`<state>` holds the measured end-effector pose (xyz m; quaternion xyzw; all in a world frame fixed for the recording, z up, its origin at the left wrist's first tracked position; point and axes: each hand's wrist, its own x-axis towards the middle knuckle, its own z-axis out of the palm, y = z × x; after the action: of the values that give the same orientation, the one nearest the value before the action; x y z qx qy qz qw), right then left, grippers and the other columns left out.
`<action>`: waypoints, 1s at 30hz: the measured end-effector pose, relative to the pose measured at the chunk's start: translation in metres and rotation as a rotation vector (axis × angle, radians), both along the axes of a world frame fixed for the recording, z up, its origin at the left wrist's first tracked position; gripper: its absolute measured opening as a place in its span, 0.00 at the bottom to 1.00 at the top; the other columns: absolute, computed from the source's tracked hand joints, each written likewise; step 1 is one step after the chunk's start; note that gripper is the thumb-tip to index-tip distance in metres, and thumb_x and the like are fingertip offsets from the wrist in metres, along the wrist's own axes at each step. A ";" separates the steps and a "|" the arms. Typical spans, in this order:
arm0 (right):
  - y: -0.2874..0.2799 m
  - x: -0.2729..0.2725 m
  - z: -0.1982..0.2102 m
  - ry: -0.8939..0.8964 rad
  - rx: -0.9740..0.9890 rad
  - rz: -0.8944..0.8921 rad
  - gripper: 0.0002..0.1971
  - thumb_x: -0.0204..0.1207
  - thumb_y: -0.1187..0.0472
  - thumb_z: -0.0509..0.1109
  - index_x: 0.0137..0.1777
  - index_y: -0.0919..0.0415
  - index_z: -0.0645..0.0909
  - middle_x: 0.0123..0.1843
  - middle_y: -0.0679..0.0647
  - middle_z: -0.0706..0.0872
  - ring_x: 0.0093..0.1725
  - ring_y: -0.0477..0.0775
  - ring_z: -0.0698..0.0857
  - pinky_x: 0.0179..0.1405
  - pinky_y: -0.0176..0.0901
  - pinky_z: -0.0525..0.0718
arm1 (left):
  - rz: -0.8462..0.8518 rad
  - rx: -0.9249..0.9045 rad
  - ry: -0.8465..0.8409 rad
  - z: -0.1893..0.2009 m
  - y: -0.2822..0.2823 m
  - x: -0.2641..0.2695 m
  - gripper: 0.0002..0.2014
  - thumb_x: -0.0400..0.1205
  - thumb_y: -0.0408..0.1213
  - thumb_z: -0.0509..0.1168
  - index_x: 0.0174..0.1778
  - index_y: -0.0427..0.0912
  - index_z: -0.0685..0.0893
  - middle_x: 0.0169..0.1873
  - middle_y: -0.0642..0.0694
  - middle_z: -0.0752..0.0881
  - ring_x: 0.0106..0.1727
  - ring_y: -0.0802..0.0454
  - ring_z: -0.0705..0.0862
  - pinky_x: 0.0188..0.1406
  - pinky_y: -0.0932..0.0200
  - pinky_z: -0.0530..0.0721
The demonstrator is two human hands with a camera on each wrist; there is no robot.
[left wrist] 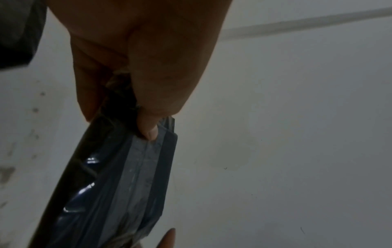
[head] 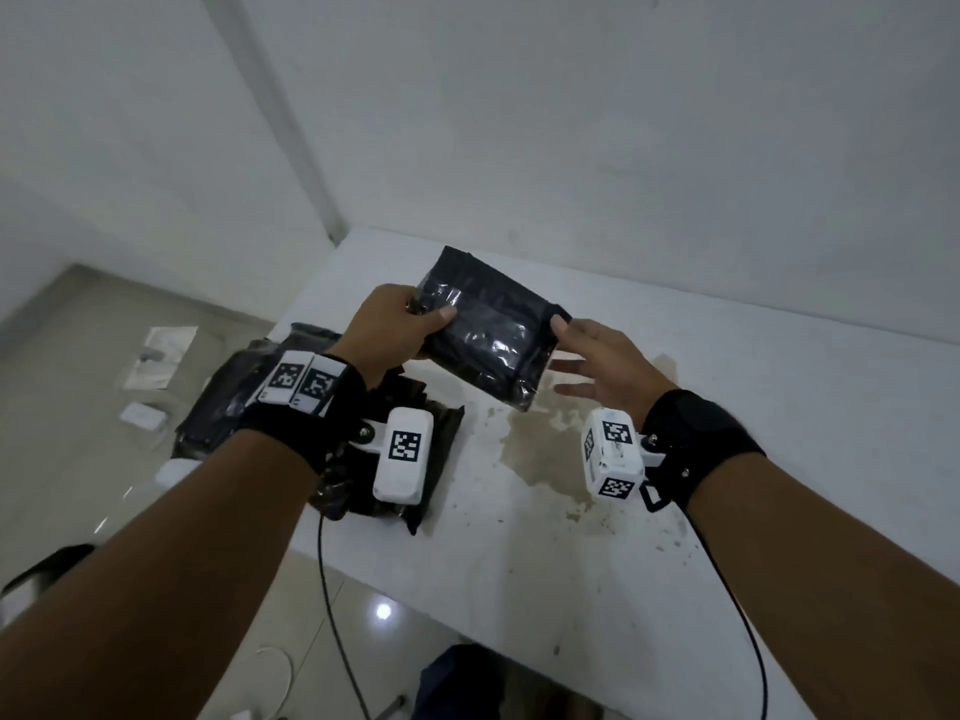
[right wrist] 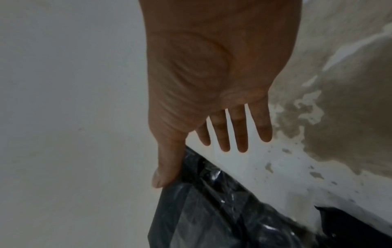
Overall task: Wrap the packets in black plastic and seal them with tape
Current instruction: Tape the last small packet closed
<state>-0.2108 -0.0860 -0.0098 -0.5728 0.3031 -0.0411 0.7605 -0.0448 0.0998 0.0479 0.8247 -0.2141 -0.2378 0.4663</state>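
A packet wrapped in black plastic (head: 485, 337) with glossy clear tape across it is held in the air over the white table (head: 727, 407). My left hand (head: 400, 324) grips its left end, thumb on top and fingers underneath; the left wrist view shows the thumb pressing the taped seam of the packet (left wrist: 135, 181). My right hand (head: 592, 361) is spread flat with straight fingers, its thumb tip touching the packet's right edge (right wrist: 191, 201). Black plastic sheets and other packets (head: 415, 444) lie on the table's left end beneath my left wrist.
A brownish stain (head: 540, 439) spreads over the table's middle. White walls stand close behind the table. Papers (head: 156, 356) lie on the tiled floor at the left. A cable (head: 332, 615) hangs off the table's near edge.
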 end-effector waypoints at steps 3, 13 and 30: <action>0.022 0.025 0.014 -0.054 -0.072 0.136 0.22 0.76 0.50 0.77 0.67 0.56 0.81 0.61 0.56 0.89 0.57 0.59 0.90 0.57 0.57 0.89 | -0.035 0.050 -0.024 0.012 0.023 0.015 0.13 0.82 0.41 0.72 0.51 0.32 0.88 0.48 0.35 0.91 0.49 0.40 0.91 0.48 0.47 0.92; 0.068 0.080 0.038 -0.036 -0.050 0.297 0.13 0.76 0.56 0.77 0.58 0.60 0.86 0.49 0.55 0.92 0.49 0.54 0.90 0.56 0.53 0.90 | 0.054 0.059 -0.065 0.034 0.071 0.059 0.29 0.70 0.53 0.79 0.47 0.26 0.86 0.47 0.26 0.88 0.48 0.33 0.90 0.51 0.33 0.89; 0.174 0.181 0.020 0.041 0.200 0.320 0.08 0.84 0.70 0.66 0.59 0.63 0.83 0.47 0.54 0.93 0.44 0.51 0.93 0.39 0.44 0.91 | 0.062 0.366 0.002 -0.007 0.130 0.166 0.34 0.69 0.57 0.80 0.59 0.32 0.84 0.53 0.42 0.89 0.55 0.42 0.88 0.59 0.43 0.87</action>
<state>-0.0294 0.0876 0.0106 -0.5361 0.2261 0.1220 0.8041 0.1211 0.2299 0.0407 0.9017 -0.1415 -0.2591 0.3160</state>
